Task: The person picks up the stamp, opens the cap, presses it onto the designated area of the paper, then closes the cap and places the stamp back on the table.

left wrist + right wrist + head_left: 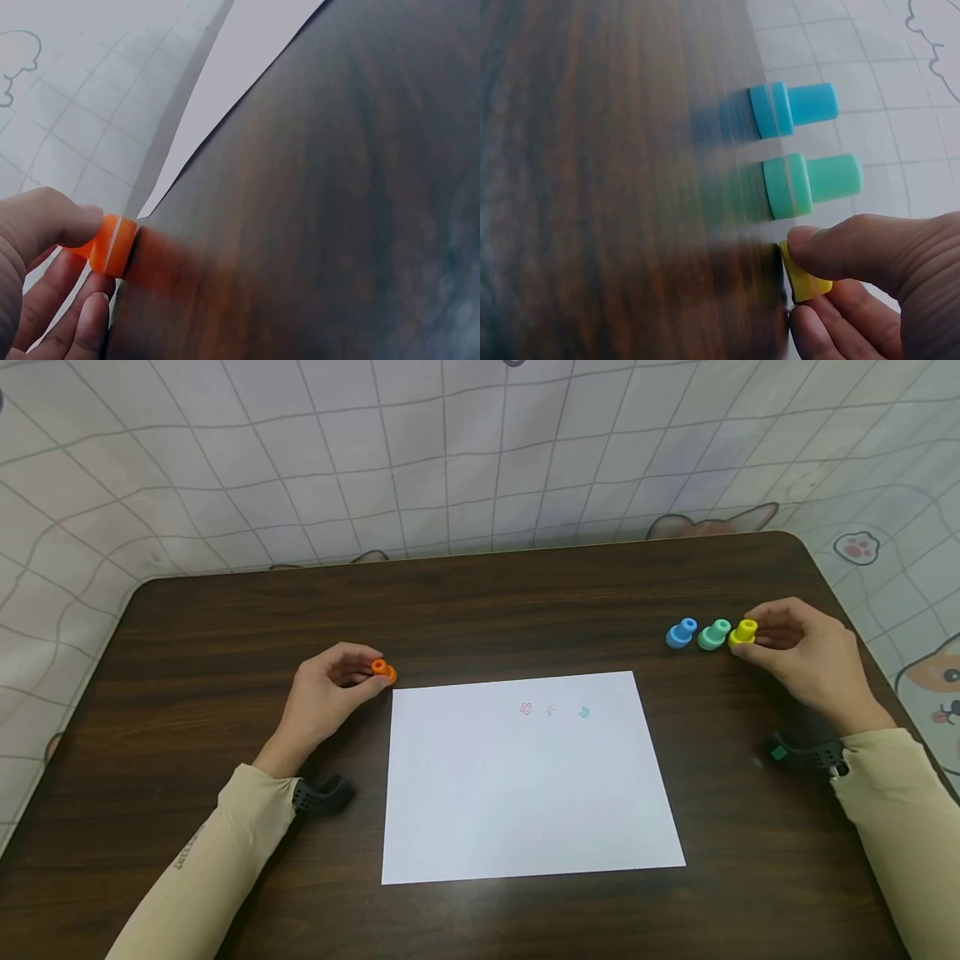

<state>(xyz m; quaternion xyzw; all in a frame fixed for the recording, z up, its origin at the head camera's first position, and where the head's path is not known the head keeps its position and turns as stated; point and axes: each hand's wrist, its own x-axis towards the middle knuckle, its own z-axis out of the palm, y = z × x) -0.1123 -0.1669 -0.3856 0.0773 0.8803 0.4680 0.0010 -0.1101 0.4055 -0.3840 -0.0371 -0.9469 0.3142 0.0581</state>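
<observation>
My left hand [326, 697] pinches an orange stamp [383, 672] between thumb and fingers, just beside the top left corner of a white sheet of paper [525, 793]. In the left wrist view the orange stamp [114, 246] stands upright at the tabletop. Far to the right, my right hand [810, 652] pinches a yellow stamp [743, 632]; the thumb covers part of this stamp [804, 276] in the right wrist view. Left of it, a green stamp [714, 635] and a blue stamp [681, 633] stand upright in a row.
Small prints lie near the paper's top edge: a red flower [527, 709], a faint reddish mark [551, 710] and a teal shape [583, 712]. The dark wooden table [450, 618] has rounded back corners. A white gridded cloth [405, 460] hangs behind it.
</observation>
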